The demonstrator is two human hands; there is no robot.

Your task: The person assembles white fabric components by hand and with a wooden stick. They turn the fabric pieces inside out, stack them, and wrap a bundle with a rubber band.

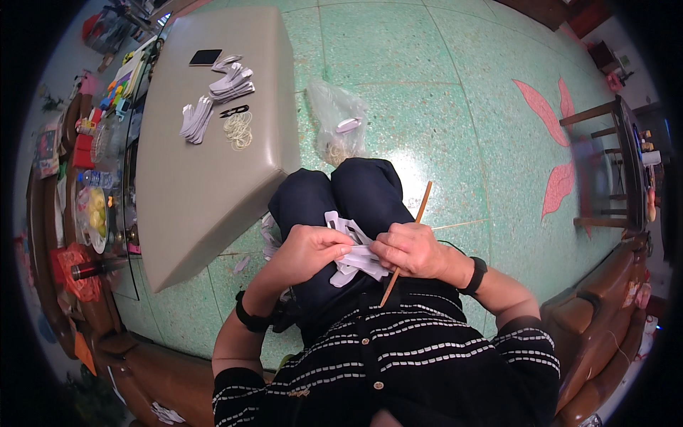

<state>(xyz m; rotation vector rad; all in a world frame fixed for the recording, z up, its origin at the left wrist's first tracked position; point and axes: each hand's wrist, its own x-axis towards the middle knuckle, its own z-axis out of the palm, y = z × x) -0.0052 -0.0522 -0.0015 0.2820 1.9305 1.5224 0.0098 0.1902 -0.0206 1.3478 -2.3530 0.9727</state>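
Note:
Over my lap, my left hand (313, 252) is closed, thumb and fingertips pinching one end of a white folded strip (361, 250), of paper or cloth. My right hand (411, 249) grips the strip's other side and also holds a thin wooden stick (425, 199), which slants up past the knuckles and down toward my shirt. Beneath my hands, several loose white strips (343, 276) lie on my dark trousers. The fingers partly cover the strip, so its exact fold cannot be made out.
On the grey padded bench (206, 213) to the left lie bundled white strips (232, 83), another bundle (196, 119), black thread snips (235, 112), a heap of rubber bands (238, 132) and a phone (205, 58). A clear plastic bag (334, 114) rests on the green floor.

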